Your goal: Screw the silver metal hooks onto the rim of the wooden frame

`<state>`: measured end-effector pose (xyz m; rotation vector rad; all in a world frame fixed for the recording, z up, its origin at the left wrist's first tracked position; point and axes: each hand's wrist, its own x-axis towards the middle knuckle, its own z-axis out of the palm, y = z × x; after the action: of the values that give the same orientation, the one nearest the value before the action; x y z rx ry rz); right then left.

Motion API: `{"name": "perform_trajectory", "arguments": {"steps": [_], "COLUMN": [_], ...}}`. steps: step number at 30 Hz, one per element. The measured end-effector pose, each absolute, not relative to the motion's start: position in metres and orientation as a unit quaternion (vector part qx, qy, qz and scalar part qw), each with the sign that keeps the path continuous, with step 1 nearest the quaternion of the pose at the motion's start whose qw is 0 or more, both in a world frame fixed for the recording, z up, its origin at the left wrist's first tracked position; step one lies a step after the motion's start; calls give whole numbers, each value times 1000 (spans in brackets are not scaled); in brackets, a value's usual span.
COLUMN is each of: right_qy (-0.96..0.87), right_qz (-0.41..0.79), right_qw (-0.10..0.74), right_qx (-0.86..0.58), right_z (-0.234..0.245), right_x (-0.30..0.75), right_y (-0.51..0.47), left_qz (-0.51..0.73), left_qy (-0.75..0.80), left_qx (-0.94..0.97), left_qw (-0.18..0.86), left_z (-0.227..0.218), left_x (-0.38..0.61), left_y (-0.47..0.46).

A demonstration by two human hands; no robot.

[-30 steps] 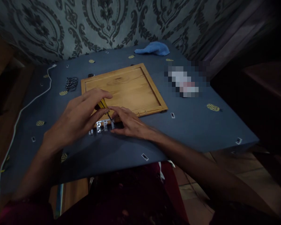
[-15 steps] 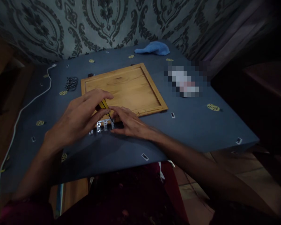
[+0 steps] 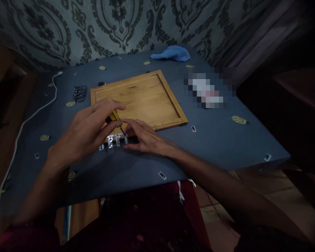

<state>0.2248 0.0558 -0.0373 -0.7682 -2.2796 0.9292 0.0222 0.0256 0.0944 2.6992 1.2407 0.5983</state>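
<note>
A square wooden panel (image 3: 144, 98) with a raised frame lies on the table covered in a dark blue cloth (image 3: 215, 140). My left hand (image 3: 86, 131) is closed round a screwdriver with a yellow and black handle (image 3: 114, 117); its tip points down at the panel's near edge. A shiny metal hook rack (image 3: 113, 141) lies against that edge. My right hand (image 3: 144, 136) rests on the rack's right end, fingers pressed together at the screwdriver tip; whether they pinch a screw is hidden.
A bunch of dark metal hooks (image 3: 79, 93) lies left of the panel. A white cable (image 3: 36, 108) runs along the left side of the cloth. A blue rag (image 3: 170, 53) lies at the far edge, and a blurred-out object (image 3: 206, 91) to the right.
</note>
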Motion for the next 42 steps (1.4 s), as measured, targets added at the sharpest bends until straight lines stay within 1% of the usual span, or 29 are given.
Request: {"name": "perform_trajectory", "arguments": {"steps": [5,16,23,30,37,42], "right_qy": [-851,-856,-855,-854,-853,-853], "right_qz": [341,330,330,340,332,334], "right_qw": [278,277,279,261,263,267], "right_qx": [-287,-286,-286,-294,-305,-300], "right_z": [-38,-37,-39,-35,-37,-38], "right_x": [225,224,224,225,225,225], "right_y": [56,56,57,55,55,55], "left_qz": [196,189,195,187,204,215], "left_qy": [411,395,412,381,393,393], "left_qx": [888,897,890,900,895,890], "left_qw": [67,57,25,97,54,82], "left_z": [95,94,90,98,87,89], "left_x": [22,24,27,27,27,28], "left_y": [26,26,27,23,27,26]}}
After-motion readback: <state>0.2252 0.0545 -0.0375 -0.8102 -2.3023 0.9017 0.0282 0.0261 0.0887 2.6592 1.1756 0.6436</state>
